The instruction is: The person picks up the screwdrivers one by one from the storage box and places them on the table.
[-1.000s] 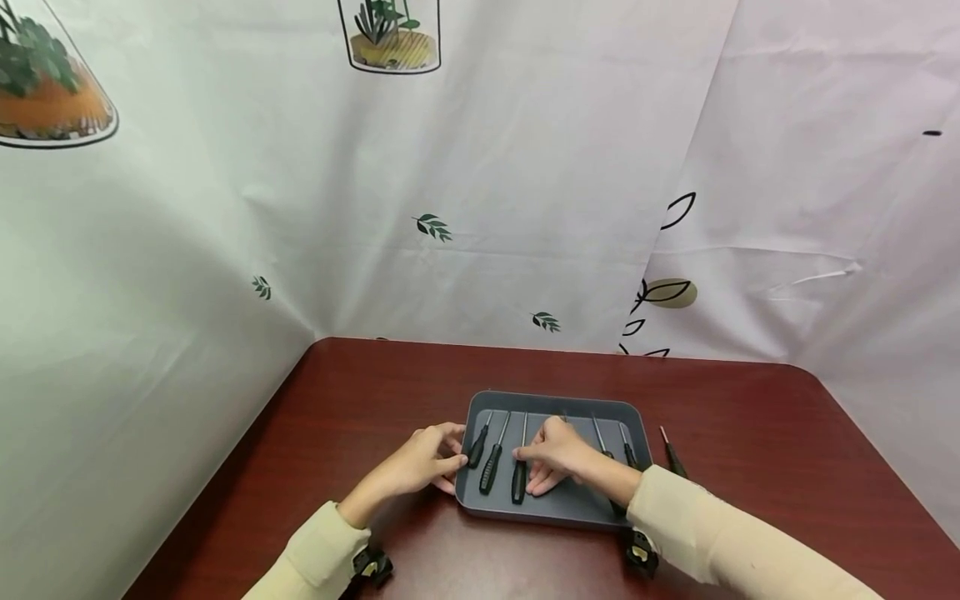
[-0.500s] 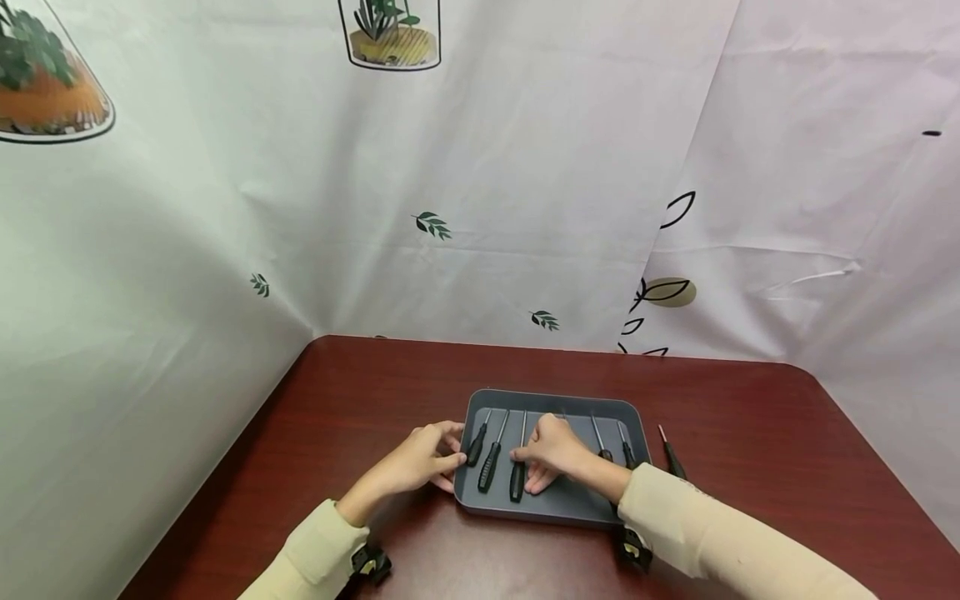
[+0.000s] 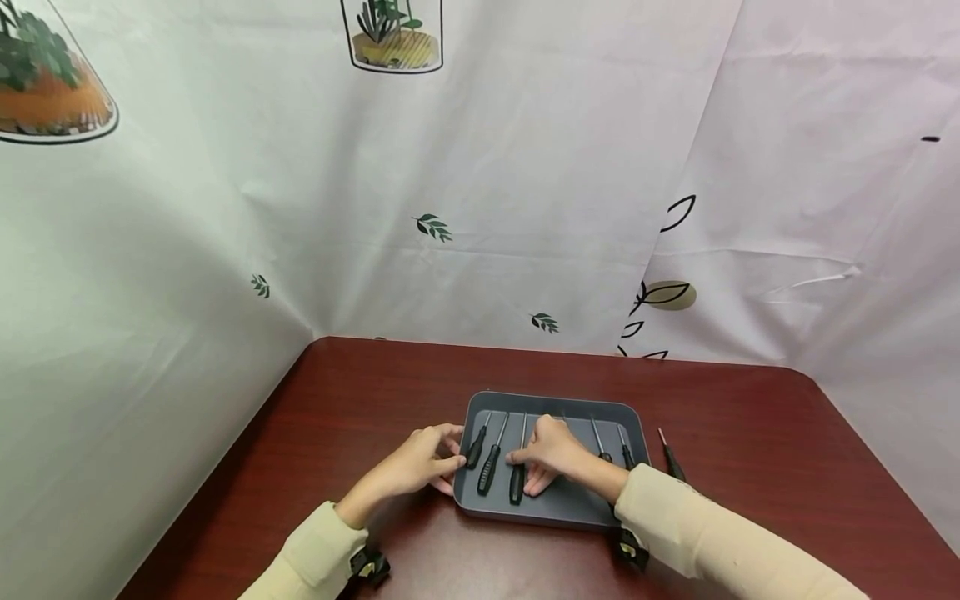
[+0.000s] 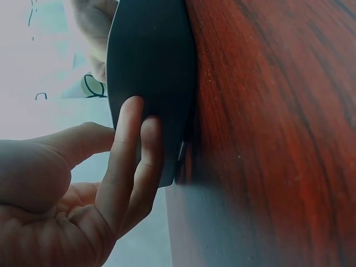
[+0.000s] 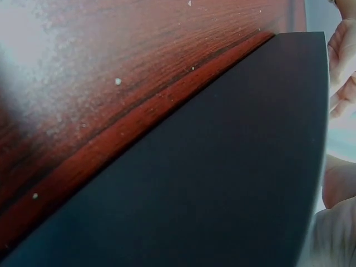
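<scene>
Only the head view catches the third screwdriver [image 3: 517,485] from left in the tray [image 3: 540,518], right hand [image 3: 553,456] curled, pinching it; left wrist shows left hand [image 4: 94,203] half-curled, gripping the tray's side.

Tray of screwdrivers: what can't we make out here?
- Head view: parts of the tray and some screwdrivers, behind right hand and right sleeve.
- Head view: screwdrivers' tip shapes, too small.
- Both wrist views: tray's contents, behind its outer wall.
- Right wrist view: right hand, cut off by right edge.
</scene>
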The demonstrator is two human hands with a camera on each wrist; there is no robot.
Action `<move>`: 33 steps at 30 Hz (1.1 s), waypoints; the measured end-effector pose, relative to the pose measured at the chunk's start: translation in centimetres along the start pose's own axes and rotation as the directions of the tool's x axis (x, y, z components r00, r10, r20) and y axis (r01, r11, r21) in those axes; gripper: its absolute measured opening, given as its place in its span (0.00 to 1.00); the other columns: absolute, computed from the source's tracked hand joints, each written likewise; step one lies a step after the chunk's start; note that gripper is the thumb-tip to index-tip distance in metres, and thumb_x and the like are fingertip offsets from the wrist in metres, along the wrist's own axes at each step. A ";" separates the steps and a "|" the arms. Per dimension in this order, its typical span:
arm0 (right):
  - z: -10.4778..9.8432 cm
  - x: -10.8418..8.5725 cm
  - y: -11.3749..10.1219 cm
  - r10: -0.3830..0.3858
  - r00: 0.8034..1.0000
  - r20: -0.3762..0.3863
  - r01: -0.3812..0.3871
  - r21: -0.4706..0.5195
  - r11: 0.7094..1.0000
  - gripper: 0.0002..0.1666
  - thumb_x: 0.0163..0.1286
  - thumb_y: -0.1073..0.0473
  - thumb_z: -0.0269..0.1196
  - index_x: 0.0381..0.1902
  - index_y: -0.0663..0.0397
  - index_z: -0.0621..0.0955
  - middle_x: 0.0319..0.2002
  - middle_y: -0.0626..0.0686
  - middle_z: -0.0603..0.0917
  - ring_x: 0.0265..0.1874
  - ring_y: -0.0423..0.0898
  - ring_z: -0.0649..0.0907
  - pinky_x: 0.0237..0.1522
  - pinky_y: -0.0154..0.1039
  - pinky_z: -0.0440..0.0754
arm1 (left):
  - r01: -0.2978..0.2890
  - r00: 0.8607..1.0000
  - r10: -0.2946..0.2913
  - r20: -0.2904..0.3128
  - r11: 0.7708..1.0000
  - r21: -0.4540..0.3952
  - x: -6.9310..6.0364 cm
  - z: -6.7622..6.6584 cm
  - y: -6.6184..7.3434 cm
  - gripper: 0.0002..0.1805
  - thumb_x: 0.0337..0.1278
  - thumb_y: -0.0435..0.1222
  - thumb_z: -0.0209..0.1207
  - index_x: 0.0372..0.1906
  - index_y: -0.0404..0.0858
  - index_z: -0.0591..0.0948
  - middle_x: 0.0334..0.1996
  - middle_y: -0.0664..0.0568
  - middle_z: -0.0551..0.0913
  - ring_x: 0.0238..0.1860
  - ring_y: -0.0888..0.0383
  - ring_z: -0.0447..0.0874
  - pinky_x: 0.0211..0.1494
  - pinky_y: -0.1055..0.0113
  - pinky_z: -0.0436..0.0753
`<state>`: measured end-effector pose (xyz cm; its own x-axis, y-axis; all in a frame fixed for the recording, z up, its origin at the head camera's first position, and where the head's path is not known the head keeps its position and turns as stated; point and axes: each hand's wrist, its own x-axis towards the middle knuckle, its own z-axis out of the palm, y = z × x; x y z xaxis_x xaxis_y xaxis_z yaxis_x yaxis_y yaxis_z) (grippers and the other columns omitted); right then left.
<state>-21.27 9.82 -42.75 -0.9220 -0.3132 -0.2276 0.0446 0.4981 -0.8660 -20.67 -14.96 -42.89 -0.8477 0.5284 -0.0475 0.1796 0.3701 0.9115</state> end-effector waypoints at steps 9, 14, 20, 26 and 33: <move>-0.1 -0.3 -0.1 -0.019 1.000 0.006 0.019 -0.007 1.000 0.17 0.62 0.67 0.71 0.16 0.72 0.81 0.12 0.61 0.81 0.12 0.52 0.84 0.17 0.40 0.87 | 0.011 1.000 -0.011 0.007 1.000 -0.017 -0.1 0.1 0.1 0.28 0.67 0.25 0.59 0.66 0.17 0.64 0.40 0.42 0.79 0.25 0.50 0.87 0.27 0.61 0.90; -0.2 -0.3 -0.2 -0.021 1.000 0.019 0.020 0.010 1.000 0.17 0.63 0.68 0.70 0.17 0.73 0.81 0.13 0.62 0.81 0.12 0.52 0.84 0.17 0.41 0.87 | 0.008 1.000 -0.008 0.002 1.000 -0.012 0.0 0.0 0.1 0.28 0.67 0.26 0.59 0.66 0.17 0.65 0.40 0.42 0.79 0.25 0.50 0.87 0.27 0.60 0.90; -0.3 -0.1 -0.1 -0.032 0.999 0.016 0.032 0.001 0.999 0.16 0.63 0.68 0.69 0.18 0.72 0.82 0.13 0.62 0.81 0.11 0.51 0.84 0.17 0.42 0.87 | 0.008 1.000 -0.008 0.002 1.000 -0.018 0.0 -0.1 0.1 0.29 0.66 0.26 0.60 0.66 0.17 0.65 0.39 0.42 0.79 0.25 0.50 0.86 0.27 0.60 0.90; -0.4 0.0 -0.1 -0.043 0.999 -0.020 0.042 -0.056 0.998 0.17 0.62 0.66 0.70 0.15 0.69 0.82 0.11 0.59 0.80 0.10 0.50 0.83 0.16 0.41 0.86 | 0.004 1.000 -0.004 0.004 1.000 -0.028 0.0 -0.1 0.0 0.28 0.67 0.26 0.59 0.66 0.17 0.65 0.39 0.42 0.78 0.25 0.50 0.86 0.27 0.59 0.90; -0.2 0.1 -0.3 -0.021 1.000 -0.021 0.020 -0.053 0.998 0.21 0.61 0.63 0.73 0.14 0.71 0.81 0.10 0.60 0.80 0.10 0.50 0.83 0.14 0.42 0.86 | -0.004 1.000 0.004 0.003 1.000 -0.023 -0.1 -0.1 -0.1 0.28 0.67 0.25 0.58 0.66 0.17 0.64 0.40 0.41 0.79 0.25 0.48 0.87 0.27 0.60 0.90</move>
<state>-21.44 9.81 -42.45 -0.9304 -0.3068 -0.2005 0.0060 0.5343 -0.8453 -20.66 -15.11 -42.94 -0.8452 0.5326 -0.0450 0.1718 0.3503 0.9208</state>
